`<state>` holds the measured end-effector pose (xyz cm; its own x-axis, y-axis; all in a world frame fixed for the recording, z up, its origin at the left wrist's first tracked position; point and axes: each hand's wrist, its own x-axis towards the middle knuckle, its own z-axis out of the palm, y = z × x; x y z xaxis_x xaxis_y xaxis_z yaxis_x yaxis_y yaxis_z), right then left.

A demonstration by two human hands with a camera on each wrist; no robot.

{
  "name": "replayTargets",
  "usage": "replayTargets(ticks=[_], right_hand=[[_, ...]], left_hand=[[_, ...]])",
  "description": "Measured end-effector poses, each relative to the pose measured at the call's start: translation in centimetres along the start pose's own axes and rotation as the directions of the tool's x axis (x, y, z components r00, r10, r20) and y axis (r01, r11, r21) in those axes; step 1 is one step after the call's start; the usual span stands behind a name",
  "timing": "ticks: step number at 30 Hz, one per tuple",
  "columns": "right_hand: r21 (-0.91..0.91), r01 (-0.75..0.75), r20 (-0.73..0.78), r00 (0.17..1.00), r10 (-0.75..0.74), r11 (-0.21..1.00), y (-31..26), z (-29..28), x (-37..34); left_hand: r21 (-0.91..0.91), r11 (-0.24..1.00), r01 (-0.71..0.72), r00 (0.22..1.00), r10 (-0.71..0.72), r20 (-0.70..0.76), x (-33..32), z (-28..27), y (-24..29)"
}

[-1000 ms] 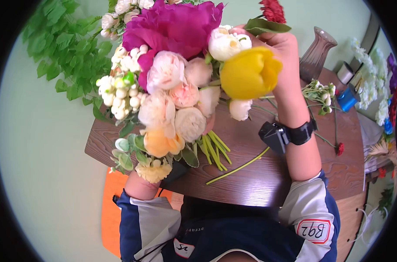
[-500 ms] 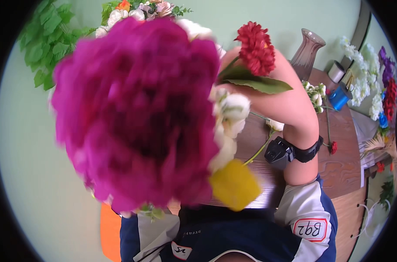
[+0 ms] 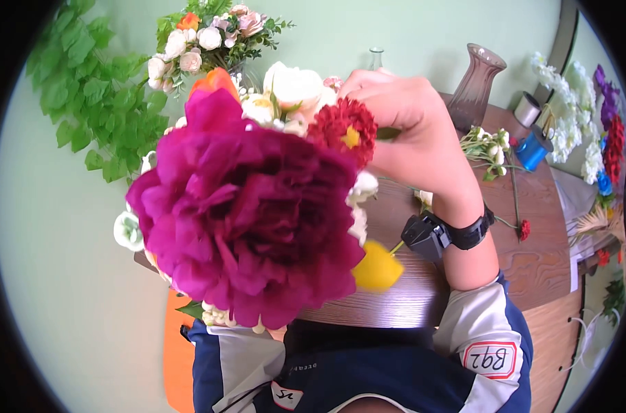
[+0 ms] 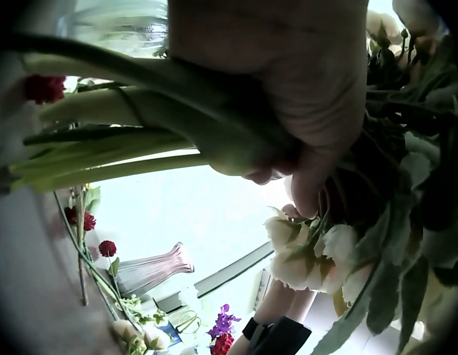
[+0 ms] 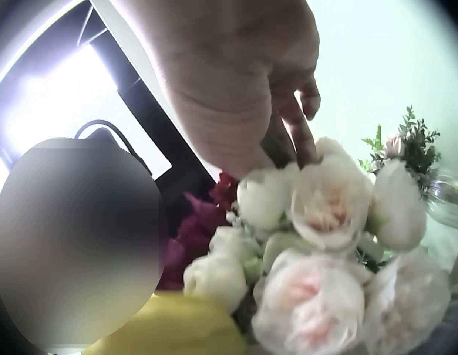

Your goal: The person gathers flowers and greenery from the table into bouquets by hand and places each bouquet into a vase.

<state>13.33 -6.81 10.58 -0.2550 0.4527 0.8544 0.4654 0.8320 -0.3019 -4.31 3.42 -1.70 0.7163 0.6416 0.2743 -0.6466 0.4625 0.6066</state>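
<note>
A large purple peony (image 3: 258, 213) fills the front of a mixed bouquet and faces the head camera. Cream and pale pink roses (image 5: 310, 307) crowd around it, and a yellow tulip (image 3: 380, 267) sticks out low on its right. My left hand (image 4: 303, 103) grips the bundled green stems (image 4: 140, 151); the blooms hide it in the head view. At the bouquet's upper right, my right hand (image 3: 413, 131) pinches a ruffled red flower (image 3: 347, 131) below its head, beside the peony. Its fingers reach in among the blooms in the right wrist view.
On the brown table (image 3: 533, 268) stand a ribbed vase (image 3: 475, 86), a silver spool (image 3: 527, 109) and a blue spool (image 3: 534, 149). Small white flowers (image 3: 488, 148) and another red flower (image 3: 525, 229) lie at the right. Behind is a flower arrangement (image 3: 210, 41); leafy greenery (image 3: 100, 89) hangs left.
The bouquet has turned from its side until the peony faces the head camera, and the tulip has dropped lower. My right hand has brought the red flower down and left, against the peony.
</note>
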Motion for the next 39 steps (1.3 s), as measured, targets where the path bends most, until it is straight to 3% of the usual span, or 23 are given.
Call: replayTargets(ticks=[5,6,8,10,12,13,15,16,17,18,20,23,24,26,27,29,32,33,36,39], right_hand=[[0.133,0.014,0.296,0.954,-0.053,0.991,-0.5,-2.7,0.2],[0.129,0.017,0.295,0.954,-0.055,0.992,-0.4,-3.2,0.0],[0.275,-0.131,0.341,0.94,0.031,0.952,-0.4,-4.1,-0.5],[0.227,-0.174,0.398,0.914,0.072,0.958,0.4,-4.7,-1.2],[0.22,-0.363,0.318,0.904,0.286,0.905,1.4,-4.2,-1.9],[0.101,-0.398,0.392,0.858,0.331,0.912,1.9,-4.3,-2.0],[0.125,-0.409,0.375,0.863,0.339,0.904,2.7,-3.1,-2.5],[0.166,-0.289,0.397,0.895,0.204,0.943,3.0,-2.3,-2.1],[0.247,-0.49,0.456,0.82,0.346,0.836,2.9,-1.7,-2.0],[0.353,-0.463,0.398,0.861,0.318,0.813,3.3,-0.6,-2.6],[0.236,-0.574,0.396,0.793,0.462,0.784,0.7,-1.6,-2.2],[0.248,-0.502,0.036,0.86,0.509,0.829,3.4,-1.1,-2.5],[0.197,-0.428,-0.005,0.899,0.438,0.882,4.1,-1.9,-2.6],[0.357,-0.531,0.072,0.836,0.544,0.768,4.4,-3.9,-3.4],[0.509,-0.503,0.067,0.832,0.55,0.698,5.7,-4.0,-4.7],[0.461,-0.485,0.016,0.842,0.54,0.743,7.5,-4.6,-6.1],[0.093,-0.336,-0.088,0.935,0.343,0.937,16.4,-3.8,-10.6],[-0.049,-0.261,-0.1,0.962,0.255,0.964,16.9,-4.8,-9.8],[0.013,-0.282,-0.192,0.941,0.279,0.959,16.4,-6.9,-8.4],[0.139,-0.31,-0.308,0.889,0.339,0.94,13.8,-9.1,-6.3]], left_hand=[[0.012,0.999,-0.043,0.999,0.044,-0.025,1.0,0.9,0.9],[0.014,0.999,-0.052,0.998,0.052,-0.029,1.3,1.2,1.0],[0.012,0.998,-0.06,0.997,0.061,-0.041,1.8,1.8,0.9],[0.006,0.998,-0.058,0.997,0.058,-0.048,2.5,2.6,0.6],[-0.001,0.999,-0.049,0.998,0.049,-0.036,3.8,3.7,0.1],[-0.005,0.999,-0.044,0.999,0.044,-0.024,4.7,4.3,-0.3],[-0.015,1.0,-0.026,1.0,0.026,-0.016,5.9,5.3,-1.4],[-0.02,1.0,-0.02,1.0,0.02,-0.014,6.4,5.8,-2.0],[-0.025,1.0,-0.016,1.0,0.016,-0.014,6.8,6.3,-2.6],[-0.028,1.0,-0.014,1.0,0.013,-0.016,7.3,6.7,-3.1],[-0.028,1.0,-0.012,1.0,0.012,-0.029,7.8,7.4,-4.0],[-0.021,0.999,-0.034,0.997,0.032,-0.07,7.7,8.0,-4.6],[-0.016,0.999,-0.05,0.996,0.049,-0.079,7.9,8.3,-4.5],[-0.011,0.997,-0.082,0.992,0.08,-0.093,8.2,9.0,-4.4],[-0.013,0.996,-0.092,0.991,0.09,-0.102,8.4,9.3,-4.6],[-0.017,0.995,-0.102,0.987,0.099,-0.124,8.6,9.8,-5.2],[-0.021,0.994,-0.108,0.986,0.105,-0.132,9.7,10.7,-6.0],[-0.024,0.992,-0.12,0.986,0.116,-0.122,10.5,11.2,-5.9],[-0.026,0.989,-0.143,0.985,0.14,-0.099,13.1,11.8,-6.1],[-0.084,0.988,-0.132,0.985,0.14,0.098,16.6,11.0,-6.5]])
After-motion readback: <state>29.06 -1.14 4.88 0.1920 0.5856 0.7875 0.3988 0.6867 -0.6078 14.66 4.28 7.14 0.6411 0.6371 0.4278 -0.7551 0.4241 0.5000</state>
